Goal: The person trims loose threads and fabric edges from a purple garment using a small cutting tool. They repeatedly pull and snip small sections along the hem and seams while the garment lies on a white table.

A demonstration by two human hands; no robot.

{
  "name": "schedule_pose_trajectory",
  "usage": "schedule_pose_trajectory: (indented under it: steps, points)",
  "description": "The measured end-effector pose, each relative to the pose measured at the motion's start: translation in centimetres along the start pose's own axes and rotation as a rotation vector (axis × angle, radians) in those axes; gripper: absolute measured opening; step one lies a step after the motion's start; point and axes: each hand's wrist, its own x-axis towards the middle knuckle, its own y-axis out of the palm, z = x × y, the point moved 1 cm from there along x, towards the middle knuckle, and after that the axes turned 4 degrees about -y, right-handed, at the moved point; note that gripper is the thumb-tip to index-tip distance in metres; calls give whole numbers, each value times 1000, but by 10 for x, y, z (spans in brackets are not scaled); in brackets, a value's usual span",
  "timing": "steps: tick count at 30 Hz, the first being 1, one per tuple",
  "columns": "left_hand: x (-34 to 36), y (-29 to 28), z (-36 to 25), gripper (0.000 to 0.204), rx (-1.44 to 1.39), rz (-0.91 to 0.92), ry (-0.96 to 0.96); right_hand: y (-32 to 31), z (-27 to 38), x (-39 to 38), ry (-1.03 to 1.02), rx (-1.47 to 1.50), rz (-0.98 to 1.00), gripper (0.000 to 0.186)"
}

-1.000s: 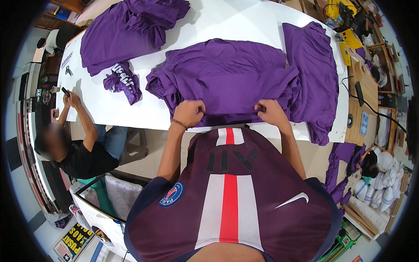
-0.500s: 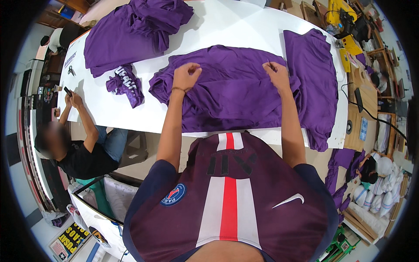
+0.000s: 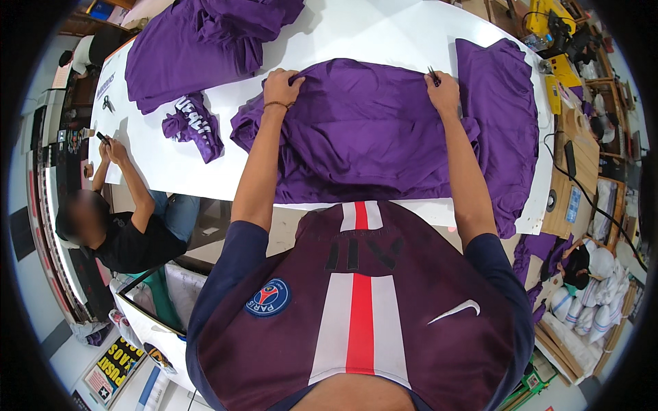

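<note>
Head view shows a long white table (image 3: pixel 356 34). At the far left, another person (image 3: pixel 116 226) sits at its edge. Next comes a small crumpled purple cloth (image 3: pixel 195 127), below a big purple pile (image 3: pixel 199 44). The left hand (image 3: pixel 282 85) pinches the top edge of the flat purple shirt (image 3: pixel 363 130), fingers closed on the cloth. The shirt lies spread in the table's middle. The right hand (image 3: pixel 442 92) grips the same edge. Another purple shirt (image 3: pixel 504 116) lies just beside, on the right.
</note>
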Motion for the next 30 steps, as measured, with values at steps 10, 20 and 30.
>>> schedule_pose_trajectory:
  steps: [10, 20, 30]
  points:
    - [-101, -89, -28, 21, -369, 48, 168, -83, 1, -98, 248, 871, 50, 5]
    - [-187, -105, -29, 23, -292, 459, 12, -119, -17, -178, -5, 385, 278, 21]
    - [-179, -84, -67, 25, -397, 357, 167, -84, 57, -166, -69, 553, 306, 23]
